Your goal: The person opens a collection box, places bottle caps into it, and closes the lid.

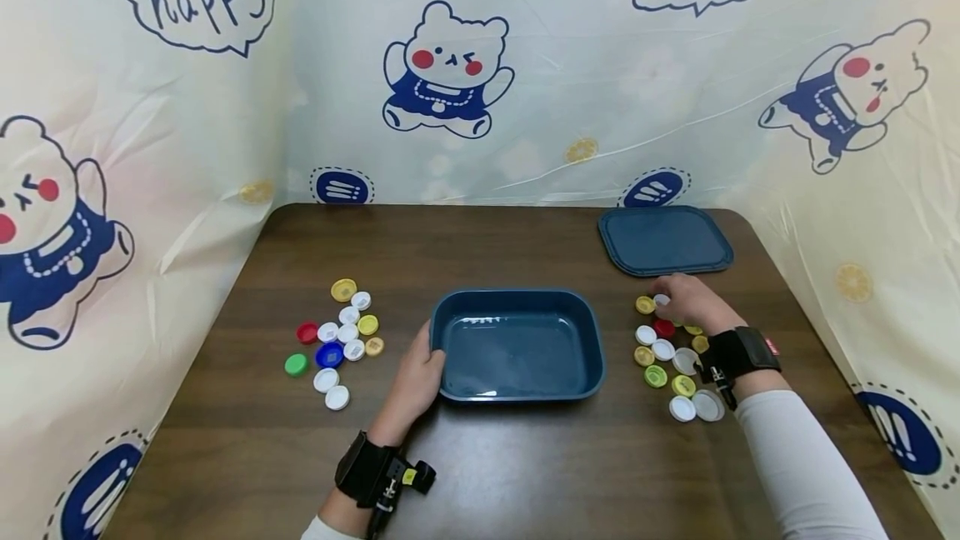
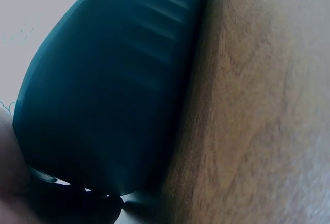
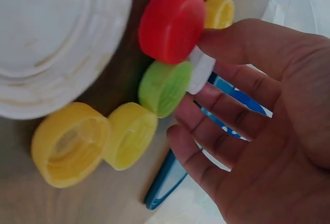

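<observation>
My left hand (image 1: 414,375) grips the left side of a dark blue rectangular container (image 1: 517,348), thumb at its rim. The left wrist view shows the container's outer wall (image 2: 103,90) close up. My right hand (image 1: 693,303) reaches into the right group of bottle caps, its fingers spread from the thumb. A white cap (image 3: 201,72) lies between thumb and fingers, and no firm hold on it shows. Beside the thumb is a red cap (image 3: 171,25); a green cap (image 3: 165,88) and yellow caps sit near the fingertips.
Another group of caps, including a blue cap (image 1: 329,354) and a green cap (image 1: 296,365), lies left of the container. A dark blue lid (image 1: 666,240) rests at the table's back right. Printed cloth (image 1: 540,148) hangs around the wooden table (image 1: 495,473).
</observation>
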Demonstrator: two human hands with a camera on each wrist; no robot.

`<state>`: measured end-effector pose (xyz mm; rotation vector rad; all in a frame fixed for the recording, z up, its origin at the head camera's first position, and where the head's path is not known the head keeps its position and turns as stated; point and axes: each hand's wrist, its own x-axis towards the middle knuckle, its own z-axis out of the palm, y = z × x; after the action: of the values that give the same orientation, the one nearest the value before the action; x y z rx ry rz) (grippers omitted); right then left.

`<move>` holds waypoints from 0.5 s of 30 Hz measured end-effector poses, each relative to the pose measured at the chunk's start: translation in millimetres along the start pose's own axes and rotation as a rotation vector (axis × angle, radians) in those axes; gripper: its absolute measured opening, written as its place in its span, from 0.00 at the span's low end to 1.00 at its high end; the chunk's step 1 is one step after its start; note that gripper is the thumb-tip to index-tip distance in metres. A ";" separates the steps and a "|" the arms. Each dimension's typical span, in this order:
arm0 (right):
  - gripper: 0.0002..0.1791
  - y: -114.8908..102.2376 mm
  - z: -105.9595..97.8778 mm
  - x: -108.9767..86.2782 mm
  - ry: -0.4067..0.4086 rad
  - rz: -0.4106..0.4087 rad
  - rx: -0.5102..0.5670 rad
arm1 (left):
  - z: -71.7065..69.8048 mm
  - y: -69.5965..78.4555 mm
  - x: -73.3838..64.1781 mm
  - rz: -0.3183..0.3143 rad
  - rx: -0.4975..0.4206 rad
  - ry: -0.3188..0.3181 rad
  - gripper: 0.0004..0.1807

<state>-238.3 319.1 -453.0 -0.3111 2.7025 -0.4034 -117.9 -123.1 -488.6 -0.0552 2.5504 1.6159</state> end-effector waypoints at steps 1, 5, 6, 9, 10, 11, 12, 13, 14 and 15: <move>0.21 0.3 0.8 0.5 0.006 0.001 -0.002 | 0.0 -0.3 -0.3 -0.001 -0.001 0.000 0.35; 0.19 1.8 3.7 3.1 0.032 0.004 0.003 | -0.3 -1.1 -1.3 0.001 -0.007 0.009 0.35; 0.19 2.2 4.1 3.5 0.034 0.005 0.006 | -0.4 -1.1 -1.5 0.002 -0.008 0.011 0.35; 0.19 2.1 4.2 2.5 0.035 0.018 0.010 | -0.4 -1.0 -1.7 0.002 0.002 0.013 0.35; 0.18 1.6 3.6 1.6 0.035 0.021 0.009 | -0.3 -1.0 -1.5 0.004 0.002 0.011 0.35; 0.18 1.2 2.6 0.7 0.036 0.023 0.009 | -0.1 -0.9 -1.3 0.005 0.004 0.010 0.35; 0.17 0.4 1.4 0.0 0.040 0.023 0.003 | 0.0 -0.9 -1.2 0.006 0.005 0.007 0.35; 0.17 -0.9 -0.5 -0.7 0.046 0.019 -0.001 | 0.1 -1.0 -1.1 0.008 0.007 0.006 0.35; 0.16 -2.4 -2.5 -0.9 0.051 0.016 -0.002 | 0.0 -1.1 -0.8 0.008 0.007 0.005 0.35; 0.16 -4.3 -4.9 -0.9 0.059 0.005 -0.008 | -0.1 -1.2 -0.7 0.011 0.008 0.006 0.35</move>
<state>-238.8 316.5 -446.9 -0.2993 2.7625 -0.4068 -117.1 -123.7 -489.5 -0.0458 2.5659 1.6118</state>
